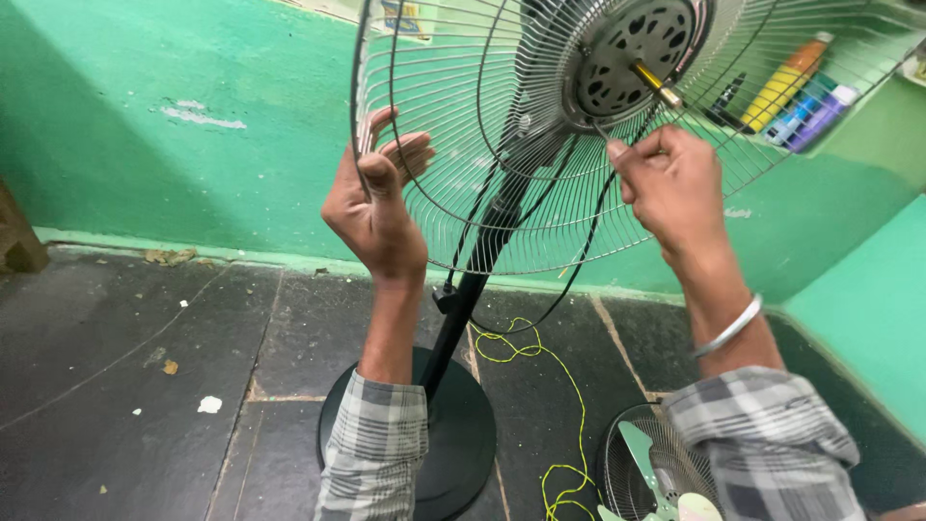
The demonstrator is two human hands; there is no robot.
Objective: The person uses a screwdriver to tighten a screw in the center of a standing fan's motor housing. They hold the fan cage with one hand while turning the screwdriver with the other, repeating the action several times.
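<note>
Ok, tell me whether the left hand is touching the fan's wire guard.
Touching. The head view shows the left hand gripping the wire guard's outer rim, its fingers curled over the wires.

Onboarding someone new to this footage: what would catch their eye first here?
The round wire rear fan guard on its black pedestal stand fills the upper centre, with the brass motor shaft bare. The left hand grips the guard's rim; the right hand pinches wires below the hub. Yellow string trails across the dark floor.
</note>
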